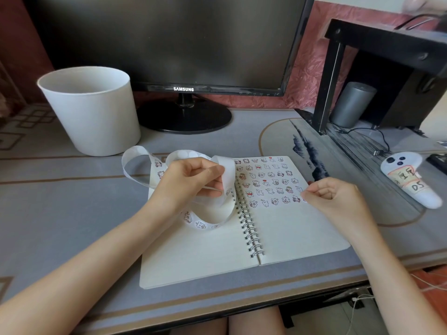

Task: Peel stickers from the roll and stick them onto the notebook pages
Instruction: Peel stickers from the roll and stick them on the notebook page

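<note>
The sticker strip is a long ribbon of thin backing paper, very light and floppy. It curls in loose loops over the left page of the open notebook and trails off to the far left over the desk.

The left hand hovers above that page with its fingers curled round the strip, thumb and fingertips pinching a fold of it. The right hand sits at the right edge of the right page. Its fingers are curled in and its thumb is against the forefinger; whether a sticker is pinched there is too small to tell.

Rows of small cartoon stickers already fill the far half of the right page, while the near half is bare.

The strip will likely buckle and twist if held far from the sticker being worked, so it is best gripped just beside that sticker and bent back to lift an edge. Each sticker looks flimsy and tacky, best taken by its rim with the fingertips. The notebook lies flat and should stay put.
</note>
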Available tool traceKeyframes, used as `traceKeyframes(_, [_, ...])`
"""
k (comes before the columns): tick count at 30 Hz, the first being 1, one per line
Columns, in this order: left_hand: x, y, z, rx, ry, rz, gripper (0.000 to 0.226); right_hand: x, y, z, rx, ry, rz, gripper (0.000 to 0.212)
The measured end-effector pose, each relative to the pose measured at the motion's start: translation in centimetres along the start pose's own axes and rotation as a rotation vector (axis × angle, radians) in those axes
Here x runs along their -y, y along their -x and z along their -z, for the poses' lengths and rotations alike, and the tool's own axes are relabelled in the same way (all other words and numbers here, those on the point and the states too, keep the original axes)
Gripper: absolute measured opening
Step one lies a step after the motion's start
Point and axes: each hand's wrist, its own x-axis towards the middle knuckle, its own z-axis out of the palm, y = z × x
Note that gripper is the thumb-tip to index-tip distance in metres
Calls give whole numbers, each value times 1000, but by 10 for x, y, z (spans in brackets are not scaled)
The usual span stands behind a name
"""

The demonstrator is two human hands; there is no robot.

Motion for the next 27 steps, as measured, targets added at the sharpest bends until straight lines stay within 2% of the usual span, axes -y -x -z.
traceKeyframes(6, [-1,1,0,7,-1,8,12,-2,0,-1,18,5,28,15])
traceKeyframes(11, [-1,1,0,5,5,11,12,-3,1,1,14,27,23,11])
traceKeyframes(19, [-2,1,0,3,8,10,12,-4,-2,2,-1,-35,-31,19])
traceKeyframes(27, [-1,1,0,1,9,13,11,-10,-5,3,-5,-79,-27,18])
